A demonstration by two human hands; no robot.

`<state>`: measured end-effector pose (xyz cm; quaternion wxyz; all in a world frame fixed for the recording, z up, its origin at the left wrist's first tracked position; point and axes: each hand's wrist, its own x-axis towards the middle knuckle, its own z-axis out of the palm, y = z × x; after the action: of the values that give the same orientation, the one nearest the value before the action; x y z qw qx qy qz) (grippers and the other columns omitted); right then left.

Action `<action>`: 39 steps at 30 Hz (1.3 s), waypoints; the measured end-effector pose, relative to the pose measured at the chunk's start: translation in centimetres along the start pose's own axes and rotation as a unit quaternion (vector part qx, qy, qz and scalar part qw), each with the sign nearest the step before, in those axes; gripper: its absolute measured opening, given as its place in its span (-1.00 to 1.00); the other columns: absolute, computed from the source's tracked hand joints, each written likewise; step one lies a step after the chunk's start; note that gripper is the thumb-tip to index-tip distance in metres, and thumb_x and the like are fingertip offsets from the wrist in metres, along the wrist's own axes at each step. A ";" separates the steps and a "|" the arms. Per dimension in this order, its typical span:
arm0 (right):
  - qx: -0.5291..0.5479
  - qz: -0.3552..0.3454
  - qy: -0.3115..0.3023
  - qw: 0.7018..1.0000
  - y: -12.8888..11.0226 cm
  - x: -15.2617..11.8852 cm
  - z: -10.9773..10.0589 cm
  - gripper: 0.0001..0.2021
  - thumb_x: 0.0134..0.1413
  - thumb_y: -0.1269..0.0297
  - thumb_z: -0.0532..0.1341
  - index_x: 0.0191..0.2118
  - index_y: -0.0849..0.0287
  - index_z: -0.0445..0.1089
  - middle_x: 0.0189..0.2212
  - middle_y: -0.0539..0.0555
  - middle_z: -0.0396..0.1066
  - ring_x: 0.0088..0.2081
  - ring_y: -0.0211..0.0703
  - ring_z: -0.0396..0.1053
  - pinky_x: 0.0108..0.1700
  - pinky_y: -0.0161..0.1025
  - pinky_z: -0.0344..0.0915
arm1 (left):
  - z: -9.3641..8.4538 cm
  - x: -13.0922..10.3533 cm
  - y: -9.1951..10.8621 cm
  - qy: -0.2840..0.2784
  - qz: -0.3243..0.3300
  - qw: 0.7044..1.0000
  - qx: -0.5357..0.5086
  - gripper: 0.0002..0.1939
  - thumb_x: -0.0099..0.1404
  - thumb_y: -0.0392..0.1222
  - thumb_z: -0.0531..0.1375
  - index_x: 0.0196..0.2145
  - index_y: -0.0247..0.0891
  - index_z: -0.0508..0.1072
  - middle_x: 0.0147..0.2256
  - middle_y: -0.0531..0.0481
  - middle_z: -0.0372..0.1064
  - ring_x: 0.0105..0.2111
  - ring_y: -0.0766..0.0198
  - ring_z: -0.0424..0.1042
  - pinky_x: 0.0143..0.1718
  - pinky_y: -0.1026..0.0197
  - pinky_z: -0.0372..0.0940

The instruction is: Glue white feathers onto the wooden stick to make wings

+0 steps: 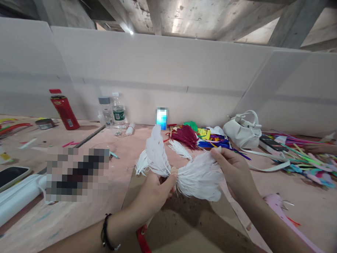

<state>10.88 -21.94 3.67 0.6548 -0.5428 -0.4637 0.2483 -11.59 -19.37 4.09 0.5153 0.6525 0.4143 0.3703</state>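
Observation:
Near the middle of the view, my left hand grips the joined base of a white feather bundle, with thumb and fingers closed round it. The feathers fan out to the right, and other white feathers stand up and spread to the left of that hand. My right hand pinches the upper right edge of the fan between thumb and fingers. Below both hands lies a brown board. A red ribbon hangs or lies under my left wrist; its upper end is hidden.
Behind the hands lie a dark red feather bunch and a loose white feather. Bottles, including a red bottle, stand at back left. A white handbag and coloured strips are at right, near another person's hand.

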 end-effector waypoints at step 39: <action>0.152 0.123 -0.206 0.959 0.4 -3.4 2.8 -0.62 0.02 -0.02 0.44 -0.11 0.11 0.59 -0.08 0.17 0.60 -0.02 0.15 0.50 0.10 0.04 0.35 | 0.5 0.2 -0.4 0.023 -0.018 0.988 -0.152 -0.76 0.21 -0.04 0.35 -0.38 -0.28 0.48 -0.53 0.05 0.45 -0.53 0.25 0.47 -0.59 0.28 0.44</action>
<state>6.94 -23.26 2.13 0.5839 -0.4271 -0.4748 0.5012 -11.16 -19.32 3.64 0.6053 0.5504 0.3763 0.4348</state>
